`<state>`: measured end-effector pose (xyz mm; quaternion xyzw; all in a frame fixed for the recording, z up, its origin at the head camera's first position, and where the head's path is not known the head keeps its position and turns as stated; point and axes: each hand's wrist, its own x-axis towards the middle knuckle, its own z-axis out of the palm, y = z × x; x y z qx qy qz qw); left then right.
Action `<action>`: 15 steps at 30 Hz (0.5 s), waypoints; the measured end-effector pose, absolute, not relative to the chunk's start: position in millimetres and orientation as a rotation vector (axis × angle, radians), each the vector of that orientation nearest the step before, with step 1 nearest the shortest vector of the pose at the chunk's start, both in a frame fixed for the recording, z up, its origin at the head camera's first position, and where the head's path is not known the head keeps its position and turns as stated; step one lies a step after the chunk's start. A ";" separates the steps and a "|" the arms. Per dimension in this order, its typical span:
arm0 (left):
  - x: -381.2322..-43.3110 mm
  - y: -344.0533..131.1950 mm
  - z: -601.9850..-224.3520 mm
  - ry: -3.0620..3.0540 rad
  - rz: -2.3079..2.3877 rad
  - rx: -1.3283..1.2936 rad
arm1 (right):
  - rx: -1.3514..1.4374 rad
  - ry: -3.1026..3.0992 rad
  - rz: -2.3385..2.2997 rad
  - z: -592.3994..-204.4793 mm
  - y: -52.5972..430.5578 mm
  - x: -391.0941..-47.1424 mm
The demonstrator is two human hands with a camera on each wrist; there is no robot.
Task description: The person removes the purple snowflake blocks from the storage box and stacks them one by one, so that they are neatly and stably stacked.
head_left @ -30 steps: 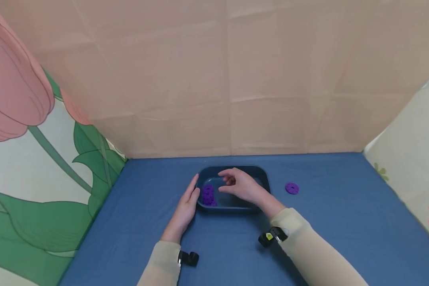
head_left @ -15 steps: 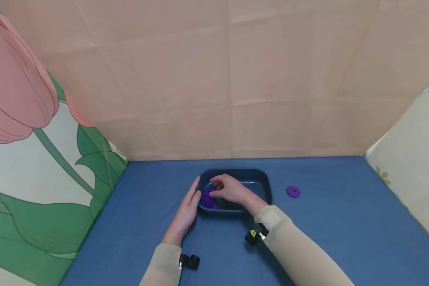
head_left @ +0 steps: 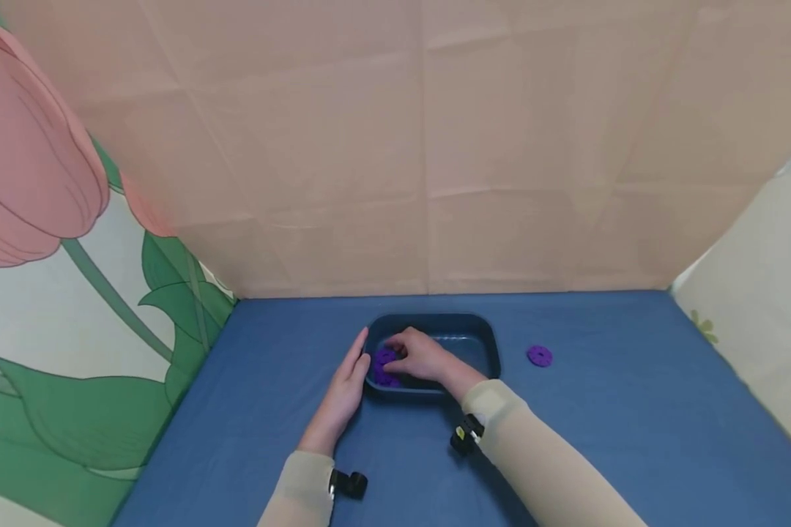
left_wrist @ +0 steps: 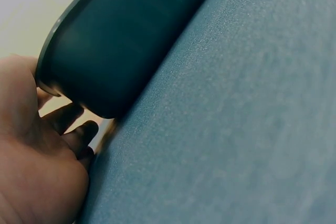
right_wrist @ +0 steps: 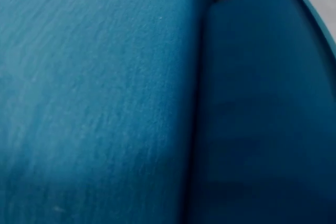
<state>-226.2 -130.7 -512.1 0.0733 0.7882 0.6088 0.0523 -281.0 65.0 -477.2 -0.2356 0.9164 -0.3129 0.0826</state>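
Observation:
A dark blue rectangular tray (head_left: 464, 322) stands on the blue cloth, with several purple notched discs (head_left: 385, 380) gathered at its left end. My left hand (head_left: 343, 388) rests along the tray's left outer side with fingers extended; in the left wrist view, its fingers (left_wrist: 79, 129) touch the tray wall near the rim. Inside the tray, my right hand (head_left: 425, 356) has its thumb and bent fingers around one purple disc, partly hidden by them. The right wrist view catches mainly the tray's outer wall (right_wrist: 257, 103), and this hand's fingertips are out of that picture.
A single purple disc (head_left: 540, 356) lies flat on the blue cloth (head_left: 606, 410), right of the tray. A beige sheet (head_left: 428, 146) hangs behind the table. Flower-printed panels (head_left: 92, 344) border the sides.
My right hand has moved left and slightly down to the purple discs, its fingers closing around one. My left hand has kept its place at the tray's side.

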 end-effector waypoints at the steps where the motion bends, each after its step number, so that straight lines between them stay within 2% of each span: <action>1: -226.4 -130.8 -512.2 2.399 1.851 0.222 | -0.716 2.742 -0.923 -477.8 64.6 -281.3; 15: -226.1 -130.1 -511.5 2.403 1.839 0.202 | -0.724 2.721 -0.927 -480.9 66.2 -283.0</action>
